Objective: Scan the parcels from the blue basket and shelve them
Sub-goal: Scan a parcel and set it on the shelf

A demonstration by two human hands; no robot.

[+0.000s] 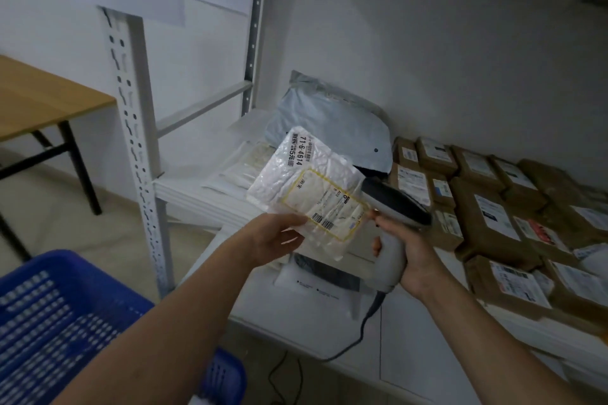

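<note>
My left hand (274, 238) grips the lower edge of a white plastic-wrapped parcel (307, 187) with a yellow-bordered label and a barcode, held up in front of the shelf. My right hand (408, 251) is closed on the grip of a white-and-black handheld barcode scanner (391, 204), whose head points left at the parcel's label, almost touching it. The scanner's cable hangs down below my hand. The blue basket (49, 316) sits at the lower left beside my left forearm; its inside is mostly out of sight.
The white metal shelf (184, 194) holds flat white mailers, a grey-blue poly bag (332, 128) and, to the right, several brown cardboard parcels (490, 207) with labels. A perforated shelf upright (138, 141) stands left of the parcel. A wooden table (39, 99) is at far left.
</note>
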